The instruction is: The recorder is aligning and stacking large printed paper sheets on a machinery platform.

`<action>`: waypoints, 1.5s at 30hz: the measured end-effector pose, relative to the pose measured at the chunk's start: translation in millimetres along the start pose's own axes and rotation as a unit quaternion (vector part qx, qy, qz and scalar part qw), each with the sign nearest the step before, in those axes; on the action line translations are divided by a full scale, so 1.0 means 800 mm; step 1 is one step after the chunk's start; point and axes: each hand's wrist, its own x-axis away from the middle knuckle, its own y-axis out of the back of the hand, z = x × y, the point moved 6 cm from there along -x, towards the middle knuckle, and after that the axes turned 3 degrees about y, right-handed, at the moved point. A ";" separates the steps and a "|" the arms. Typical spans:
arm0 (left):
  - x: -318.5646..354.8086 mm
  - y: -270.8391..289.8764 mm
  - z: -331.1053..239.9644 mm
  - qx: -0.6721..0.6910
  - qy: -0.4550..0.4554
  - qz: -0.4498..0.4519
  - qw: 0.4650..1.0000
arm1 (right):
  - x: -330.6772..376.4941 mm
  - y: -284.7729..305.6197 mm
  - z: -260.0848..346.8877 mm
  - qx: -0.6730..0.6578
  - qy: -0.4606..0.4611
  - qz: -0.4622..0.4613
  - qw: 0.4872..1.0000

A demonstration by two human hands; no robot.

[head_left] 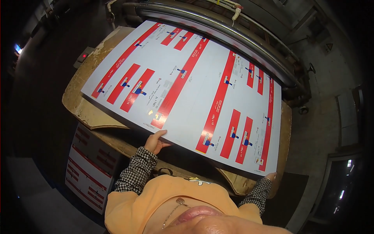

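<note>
A large white printed sheet (187, 101) with red bands and small blue figures lies across a worn wooden table (76, 87). My left hand (156, 142) holds its near edge, left of the middle, thumb on top and the other fingers curled at and under the edge. At the near right corner my right hand (272, 177) grips the sheet, with most of its fingers hidden. The far edge of the sheet reaches the long metal roller (218, 35) of a machine.
Below the table at left, more printed sheets (87, 171) in the same red and white lie low down. A small box with a lit red button (83, 57) is by the table's left edge. Machine knobs (303, 110) stick out at the right.
</note>
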 end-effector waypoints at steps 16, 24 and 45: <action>-0.007 0.002 0.008 0.071 0.011 -0.004 0.997 | 0.075 0.010 0.030 -0.078 -0.026 -0.075 0.994; 0.002 0.010 -0.003 0.061 0.004 -0.014 0.998 | 0.065 -0.028 0.001 -0.048 -0.079 -0.044 0.995; -0.008 0.007 0.009 0.104 -0.005 -0.017 0.994 | 0.040 0.011 0.012 -0.037 0.007 -0.049 0.998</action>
